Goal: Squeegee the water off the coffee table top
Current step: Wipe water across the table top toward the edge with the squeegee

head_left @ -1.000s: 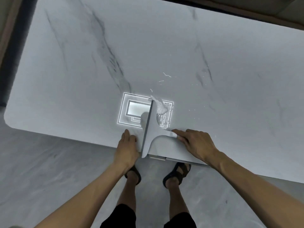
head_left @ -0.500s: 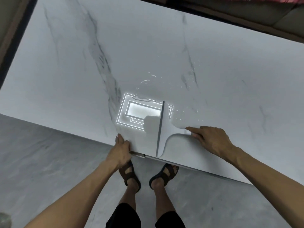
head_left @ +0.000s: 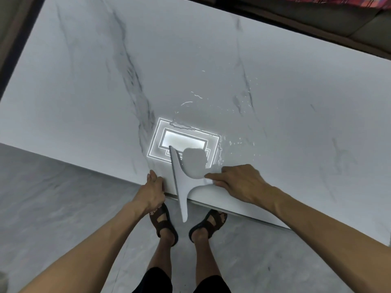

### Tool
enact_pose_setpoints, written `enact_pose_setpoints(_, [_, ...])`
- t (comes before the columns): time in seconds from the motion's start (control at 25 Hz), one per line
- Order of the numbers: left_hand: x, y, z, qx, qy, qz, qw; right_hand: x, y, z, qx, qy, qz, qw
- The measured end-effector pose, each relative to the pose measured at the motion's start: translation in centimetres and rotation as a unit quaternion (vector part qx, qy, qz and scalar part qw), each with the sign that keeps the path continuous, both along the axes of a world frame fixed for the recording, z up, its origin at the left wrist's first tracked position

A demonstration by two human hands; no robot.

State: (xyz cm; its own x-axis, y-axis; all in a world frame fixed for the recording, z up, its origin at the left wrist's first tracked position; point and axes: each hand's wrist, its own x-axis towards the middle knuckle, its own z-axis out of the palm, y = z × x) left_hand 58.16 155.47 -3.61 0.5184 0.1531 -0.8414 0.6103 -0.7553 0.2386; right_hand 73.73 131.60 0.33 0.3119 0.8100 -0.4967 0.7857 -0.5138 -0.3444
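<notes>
A white marble coffee table top point(head_left: 211, 60) fills most of the head view. A white squeegee point(head_left: 181, 182) lies across its near edge, blade on the left side, its lower tip hanging past the edge over the floor. My right hand point(head_left: 239, 182) grips the squeegee's handle from the right. My left hand point(head_left: 153, 192) presses on the table's near edge just left of the blade, holding nothing. Water streaks and droplets point(head_left: 228, 142) glisten on the top beyond and to the right of the squeegee. A ceiling light's reflection point(head_left: 163, 140) shines there.
Grey tiled floor point(head_left: 63, 197) runs below the table edge, where my sandalled feet point(head_left: 165, 225) stand. A sofa edge with a red checked cloth point(head_left: 349, 3) lies beyond the far side of the table.
The squeegee has swung toward the left and come nearer the edge, its tip now past the edge. My right hand followed it. The view shifted slightly.
</notes>
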Motion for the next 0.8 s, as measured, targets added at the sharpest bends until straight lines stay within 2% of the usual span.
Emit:
enact_pose_setpoints(0.12, [0.3,-0.2,-0.1,0.007,0.012,0.001,1.0,-0.5,1.3,-1.2,-0.02,-0.001,0.028,0.999])
enact_pose_setpoints(0.28, [0.9,-0.7,0.0,0.011,0.034,-0.005,0.999,2.0,-2.2,-0.6,-0.034,0.01,-0.025,0.999])
enact_pose_setpoints(0.52, [1.1,-1.0,0.4,0.012,0.028,0.013,0.999,6.6,-9.0,2.0,-0.063,-0.06,-0.095,0.992])
enact_pose_setpoints(0.64, [0.8,-0.9,0.9,0.024,-0.046,0.108,0.993,7.0,-8.9,2.7,-0.05,-0.086,-0.064,0.993])
enact_pose_setpoints(0.8, [0.4,0.2,2.3,0.097,-0.111,0.254,0.956,4.3,-1.4,2.0,0.0,-0.016,0.061,0.998])
